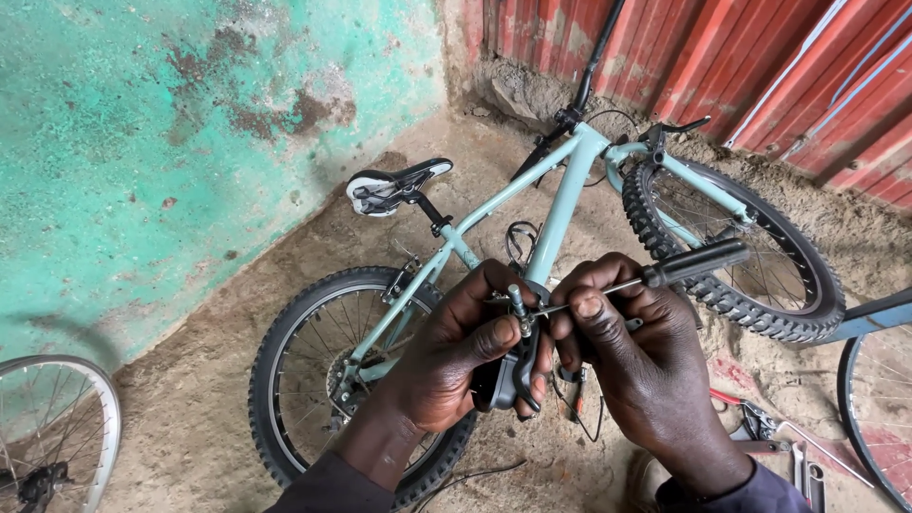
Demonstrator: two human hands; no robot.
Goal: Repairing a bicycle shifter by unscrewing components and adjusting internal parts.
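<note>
The person's left hand [456, 351] is gripping a small black brake lever unit [508, 375], fingers wrapped shut around its body and thumb pressing on top, holding it up in the air over the dirt floor [218, 380], right in front of the pale green bicycle [560, 199] that is lying on its side. The right hand [646, 366] is pinching a screwdriver [665, 274], fingers closed on the thin metal shaft near the tip while the ribbed black handle is sticking out to the right. The tip is meeting a small silvery bolt or barrel adjuster [518, 302] standing up from the lever unit.

To me this looks like the fiddly middle of the job: working that little fitting on the lever. The next move, I would judge, is calling for a steady left hand and a careful twist, keeping the blade seated so it does not slip off the small metal head.

The lever body is looking like smooth moulded plastic, curved and glossy. A thin dark cable [465, 475] is trailing below it onto the floor. The bicycle's tyres [722, 299] are knobbly black rubber, the frame painted metal, the saddle [394, 185] black and white. Red-handled pliers [750, 413] are lying on the floor at the right, near another wheel's rim [869, 427]. A bare spoked wheel [57, 427] is sitting at the lower left by the flaking turquoise wall [142, 142].
</note>
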